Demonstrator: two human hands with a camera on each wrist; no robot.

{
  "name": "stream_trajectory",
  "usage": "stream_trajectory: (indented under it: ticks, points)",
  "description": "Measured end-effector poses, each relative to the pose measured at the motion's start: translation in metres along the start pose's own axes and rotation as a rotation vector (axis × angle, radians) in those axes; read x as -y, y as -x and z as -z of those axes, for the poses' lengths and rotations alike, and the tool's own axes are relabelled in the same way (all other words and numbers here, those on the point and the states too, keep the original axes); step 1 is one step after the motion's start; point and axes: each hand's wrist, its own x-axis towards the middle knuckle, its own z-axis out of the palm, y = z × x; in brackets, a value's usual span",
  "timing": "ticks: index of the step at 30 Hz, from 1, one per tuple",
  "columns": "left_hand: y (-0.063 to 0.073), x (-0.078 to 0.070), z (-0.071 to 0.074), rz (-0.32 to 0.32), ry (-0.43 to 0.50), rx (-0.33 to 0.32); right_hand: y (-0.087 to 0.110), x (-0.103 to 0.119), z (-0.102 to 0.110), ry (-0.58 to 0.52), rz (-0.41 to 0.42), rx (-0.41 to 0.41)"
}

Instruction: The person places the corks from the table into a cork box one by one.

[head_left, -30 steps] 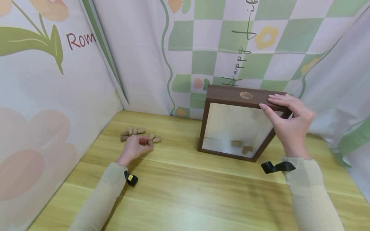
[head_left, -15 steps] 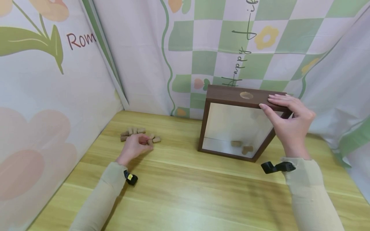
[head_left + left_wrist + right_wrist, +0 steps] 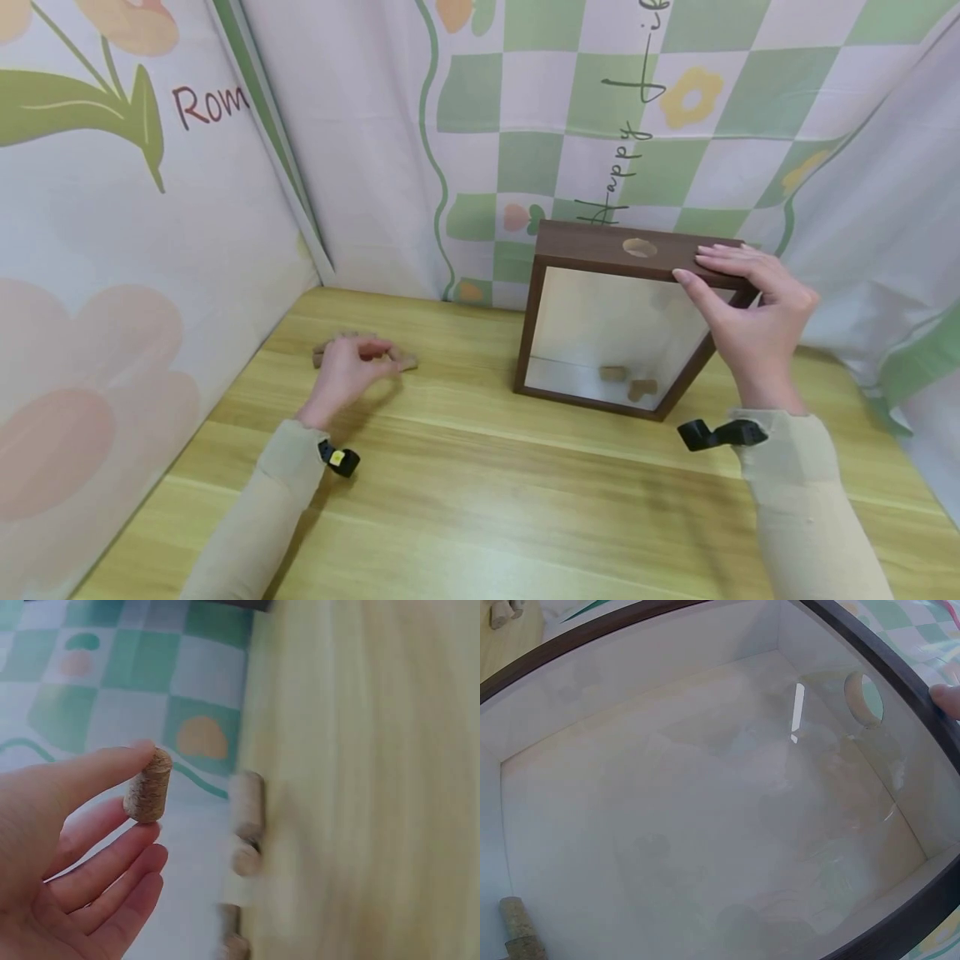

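My left hand (image 3: 347, 371) is at the far left of the table, pinching a wine cork (image 3: 148, 787) between thumb and fingertips; the left wrist view shows it lifted. Loose corks (image 3: 249, 806) lie beside it on the table, partly hidden by the hand in the head view. My right hand (image 3: 761, 308) holds the top right corner of a dark brown, glass-fronted shadow box (image 3: 527, 333), thumb at the front edge and fingers over the top. The box stands upright, with a round hole (image 3: 640, 247) in its top. A few corks (image 3: 612, 373) lie at its bottom.
The wooden table (image 3: 480, 500) reaches from the front to the curtains. A checked green and white curtain (image 3: 525, 158) hangs close behind the box. A printed white cloth wall (image 3: 112, 333) borders the left side.
My left hand has risen slightly from the tabletop, lifting a cork from the group. The right hand and the box have stayed still.
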Motion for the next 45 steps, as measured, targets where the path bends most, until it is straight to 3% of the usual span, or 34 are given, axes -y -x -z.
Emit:
stream_trajectory:
  ticks: [6, 13, 25, 30, 36, 45]
  points:
    - [-0.003, -0.022, 0.004, 0.028, 0.075, -0.014, 0.0, 0.0, 0.0, 0.009, 0.0, 0.005]
    - [-0.007, -0.047, 0.004, -0.037, 0.143, -0.012, -0.001, 0.001, 0.0, 0.008, -0.013, 0.012]
    - [-0.019, -0.087, -0.003, -0.132, 0.228, -0.091, -0.002, 0.0, -0.001, 0.01, 0.004, 0.014]
    - [-0.022, -0.097, -0.008, -0.177, 0.292, -0.066, -0.001, 0.0, -0.002, 0.016, 0.0, 0.019]
    - [-0.025, -0.108, -0.011, -0.248, 0.267, -0.045, 0.0, 0.001, -0.001, 0.014, -0.008, 0.022]
    - [-0.031, -0.133, -0.013, -0.336, 0.41, -0.043, 0.001, 0.002, 0.001, 0.024, -0.028, 0.019]
